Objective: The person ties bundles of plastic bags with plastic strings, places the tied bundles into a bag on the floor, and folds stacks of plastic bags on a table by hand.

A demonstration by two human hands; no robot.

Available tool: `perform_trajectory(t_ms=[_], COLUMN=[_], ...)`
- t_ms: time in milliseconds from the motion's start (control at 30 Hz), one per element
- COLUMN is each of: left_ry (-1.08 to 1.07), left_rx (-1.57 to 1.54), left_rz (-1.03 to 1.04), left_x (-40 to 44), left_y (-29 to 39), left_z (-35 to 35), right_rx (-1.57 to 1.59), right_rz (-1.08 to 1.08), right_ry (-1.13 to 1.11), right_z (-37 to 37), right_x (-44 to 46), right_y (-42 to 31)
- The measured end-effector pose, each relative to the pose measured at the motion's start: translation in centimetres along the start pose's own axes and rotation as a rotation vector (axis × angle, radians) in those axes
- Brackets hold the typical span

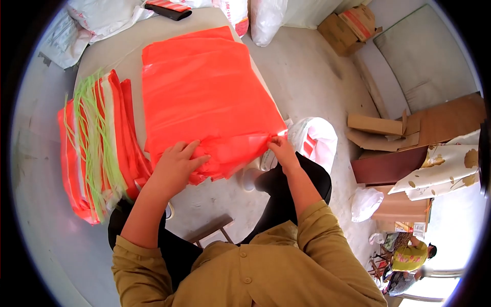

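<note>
Pinching red sheeting at one corner, right hand, left hand lying with fingers parted on its near edge

Red-orange plastic sheeting | flat | near edge crumpled | on table

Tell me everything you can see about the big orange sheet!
The big orange sheet is bright reddish-orange, smooth and a bit shiny, like thin plastic. It lies mostly flat on a beige table, faintly creased, its near edge bunched and wrinkled. The left hand rests there; the right hand seems to pinch the near right corner. I can't count any layers.
</note>
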State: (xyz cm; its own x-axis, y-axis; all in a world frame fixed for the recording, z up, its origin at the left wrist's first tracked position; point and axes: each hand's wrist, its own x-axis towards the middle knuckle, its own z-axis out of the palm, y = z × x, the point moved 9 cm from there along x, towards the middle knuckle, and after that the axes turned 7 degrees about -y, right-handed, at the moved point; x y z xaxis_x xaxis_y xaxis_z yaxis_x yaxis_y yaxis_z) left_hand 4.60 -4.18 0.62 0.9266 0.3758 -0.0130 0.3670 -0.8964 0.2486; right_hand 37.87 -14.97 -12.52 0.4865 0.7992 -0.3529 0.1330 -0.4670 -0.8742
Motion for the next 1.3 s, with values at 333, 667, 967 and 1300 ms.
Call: perform_trajectory(t_ms=[333, 667, 967, 1300], left_ry=[0.041, 0.014, -0.059, -0.065], left_rx=[-0.039, -0.015, -0.15, -0.101], left_rz=[0.015, -0.006, -0.027, -0.039], left_x=[-0.2, -0.3, 0.1, 0.1], left_y=[-0.4, -0.3, -0.6, -0.3], left_z=[0.3, 0.4, 0.5, 0.0], right_rx=[0.162, -0.402, -0.131, -0.814], right_rz=[0.225, -0.428, -0.065, -0.829], right_ry=[-0.243, -0.12, -0.672, -0.672], right_z=[3.2, 3.3, 12.3, 14.3], right_x=[-5.1, -8.9, -3.5, -7.0], right_y=[1.7, -8.4, -12.0, -14.5])
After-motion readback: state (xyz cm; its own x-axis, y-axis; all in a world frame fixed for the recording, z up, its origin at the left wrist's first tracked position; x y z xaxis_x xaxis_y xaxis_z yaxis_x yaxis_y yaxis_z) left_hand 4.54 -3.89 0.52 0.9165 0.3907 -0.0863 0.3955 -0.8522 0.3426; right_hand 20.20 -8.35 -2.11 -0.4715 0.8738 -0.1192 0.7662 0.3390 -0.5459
